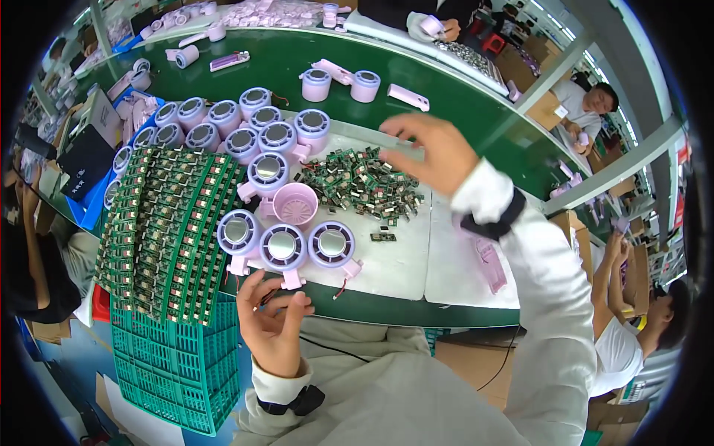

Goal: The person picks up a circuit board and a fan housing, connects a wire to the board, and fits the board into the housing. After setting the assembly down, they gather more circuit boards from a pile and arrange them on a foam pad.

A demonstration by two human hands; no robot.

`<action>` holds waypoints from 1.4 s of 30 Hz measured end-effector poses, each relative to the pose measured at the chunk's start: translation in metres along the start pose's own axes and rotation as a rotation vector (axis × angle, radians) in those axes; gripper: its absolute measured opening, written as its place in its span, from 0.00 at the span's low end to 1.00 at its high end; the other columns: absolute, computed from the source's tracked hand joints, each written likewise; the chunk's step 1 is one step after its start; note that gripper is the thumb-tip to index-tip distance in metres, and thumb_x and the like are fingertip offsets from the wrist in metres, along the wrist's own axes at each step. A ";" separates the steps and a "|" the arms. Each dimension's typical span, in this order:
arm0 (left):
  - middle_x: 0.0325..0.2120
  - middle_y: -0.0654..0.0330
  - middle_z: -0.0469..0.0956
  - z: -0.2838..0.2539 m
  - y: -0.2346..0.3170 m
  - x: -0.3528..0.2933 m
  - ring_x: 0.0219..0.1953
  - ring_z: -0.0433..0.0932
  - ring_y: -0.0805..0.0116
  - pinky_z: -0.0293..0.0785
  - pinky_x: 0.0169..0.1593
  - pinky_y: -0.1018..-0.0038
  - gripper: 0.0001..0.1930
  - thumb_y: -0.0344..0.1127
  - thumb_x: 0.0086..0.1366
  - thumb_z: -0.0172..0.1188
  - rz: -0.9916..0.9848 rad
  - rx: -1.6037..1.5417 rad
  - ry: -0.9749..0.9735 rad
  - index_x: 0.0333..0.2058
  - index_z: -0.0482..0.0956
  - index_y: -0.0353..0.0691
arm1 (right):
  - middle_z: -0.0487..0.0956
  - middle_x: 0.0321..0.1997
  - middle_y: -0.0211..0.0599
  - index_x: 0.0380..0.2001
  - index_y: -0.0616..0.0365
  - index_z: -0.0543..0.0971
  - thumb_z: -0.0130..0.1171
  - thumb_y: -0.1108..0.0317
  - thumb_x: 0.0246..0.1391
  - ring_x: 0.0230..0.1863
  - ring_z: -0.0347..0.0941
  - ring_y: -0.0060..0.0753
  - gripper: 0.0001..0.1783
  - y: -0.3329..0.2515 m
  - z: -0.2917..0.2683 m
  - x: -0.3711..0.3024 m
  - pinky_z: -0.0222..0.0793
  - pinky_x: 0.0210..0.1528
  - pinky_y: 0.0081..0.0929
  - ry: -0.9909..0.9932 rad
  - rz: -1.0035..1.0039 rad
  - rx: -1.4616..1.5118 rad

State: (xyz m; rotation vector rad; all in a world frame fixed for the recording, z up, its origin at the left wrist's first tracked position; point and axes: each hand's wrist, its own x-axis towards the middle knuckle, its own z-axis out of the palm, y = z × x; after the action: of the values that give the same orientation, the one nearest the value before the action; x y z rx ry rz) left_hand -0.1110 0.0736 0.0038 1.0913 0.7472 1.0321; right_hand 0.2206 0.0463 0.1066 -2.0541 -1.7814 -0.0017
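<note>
My left hand [271, 323] is at the table's front edge, thumb and fingers apart. Just above it lies a lilac fan head [282, 247] with a pink neck; thin dark and red wires show by my fingers. My right hand [439, 156] hovers over the right side of a heap of small green circuit boards [357, 182], its fingers stretched and holding nothing I can see. One single circuit board [383, 238] lies apart below the heap. Beside the left fan heads sits an empty pink round housing [295, 204]. More lilac fan heads [242, 143] crowd behind it.
Stacked green circuit-board panels [163, 230] rest at the left on a green plastic crate [175, 372]. A pink handle shell [489, 266] lies on the white sheet [454, 260] at right. Across the green belt [275, 63] are pink parts. Other people sit nearby.
</note>
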 end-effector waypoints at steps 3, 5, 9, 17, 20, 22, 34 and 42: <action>0.56 0.46 0.69 -0.006 0.008 -0.009 0.34 0.83 0.68 0.82 0.35 0.75 0.36 0.17 0.59 0.69 0.014 0.108 0.023 0.64 0.62 0.32 | 0.79 0.56 0.50 0.64 0.57 0.73 0.73 0.46 0.53 0.43 0.82 0.40 0.41 0.066 0.020 0.056 0.79 0.41 0.34 -0.027 0.197 -0.077; 0.58 0.46 0.65 -0.009 0.013 -0.015 0.33 0.82 0.68 0.81 0.33 0.76 0.39 0.17 0.58 0.70 0.041 0.163 0.020 0.66 0.60 0.32 | 0.78 0.58 0.51 0.65 0.57 0.72 0.74 0.43 0.49 0.42 0.82 0.40 0.46 0.100 0.033 0.087 0.80 0.40 0.34 0.047 0.290 -0.156; 0.60 0.46 0.62 -0.019 0.013 -0.039 0.31 0.80 0.69 0.77 0.30 0.76 0.42 0.18 0.55 0.73 0.245 0.496 -0.013 0.66 0.59 0.32 | 0.71 0.66 0.55 0.64 0.57 0.71 0.75 0.39 0.43 0.55 0.77 0.53 0.51 0.131 0.067 0.147 0.75 0.56 0.40 0.097 0.506 -0.077; 0.57 0.48 0.68 0.016 0.017 -0.040 0.33 0.80 0.67 0.77 0.33 0.75 0.36 0.19 0.55 0.73 0.564 0.593 -0.284 0.62 0.68 0.33 | 0.75 0.61 0.51 0.59 0.56 0.73 0.77 0.47 0.41 0.38 0.80 0.44 0.44 0.139 0.031 0.120 0.79 0.44 0.36 -0.064 0.563 -0.093; 0.54 0.46 0.72 0.032 0.017 -0.030 0.35 0.81 0.61 0.77 0.34 0.73 0.32 0.17 0.56 0.71 0.553 0.596 -0.434 0.59 0.71 0.34 | 0.77 0.57 0.46 0.56 0.55 0.74 0.79 0.54 0.42 0.30 0.81 0.34 0.39 0.121 -0.012 0.081 0.81 0.36 0.31 -0.068 0.523 0.053; 0.53 0.46 0.74 0.048 0.011 -0.020 0.40 0.81 0.56 0.78 0.40 0.68 0.28 0.18 0.57 0.70 0.706 0.580 -0.551 0.57 0.74 0.34 | 0.77 0.56 0.43 0.56 0.54 0.76 0.78 0.60 0.45 0.34 0.81 0.29 0.34 0.088 -0.043 0.048 0.80 0.37 0.28 -0.001 0.449 0.252; 0.54 0.49 0.75 0.117 -0.017 0.011 0.59 0.74 0.51 0.76 0.56 0.62 0.19 0.27 0.58 0.60 0.916 1.300 -0.510 0.50 0.78 0.32 | 0.76 0.61 0.38 0.53 0.51 0.81 0.68 0.83 0.40 0.53 0.78 0.45 0.32 -0.044 -0.099 -0.165 0.82 0.50 0.32 -0.223 -0.043 0.031; 0.52 0.47 0.75 0.119 -0.011 0.016 0.54 0.75 0.51 0.77 0.53 0.67 0.21 0.24 0.55 0.61 0.746 1.340 -0.600 0.50 0.78 0.30 | 0.76 0.62 0.36 0.46 0.48 0.83 0.65 0.77 0.44 0.54 0.79 0.44 0.23 -0.039 -0.034 -0.175 0.81 0.50 0.34 -0.048 -0.209 -0.321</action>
State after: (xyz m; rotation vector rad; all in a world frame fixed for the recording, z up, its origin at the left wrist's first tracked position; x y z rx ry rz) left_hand 0.0036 0.0459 0.0303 2.8348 0.4694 0.6085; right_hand 0.1613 -0.1262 0.1024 -2.0784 -2.1341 -0.3206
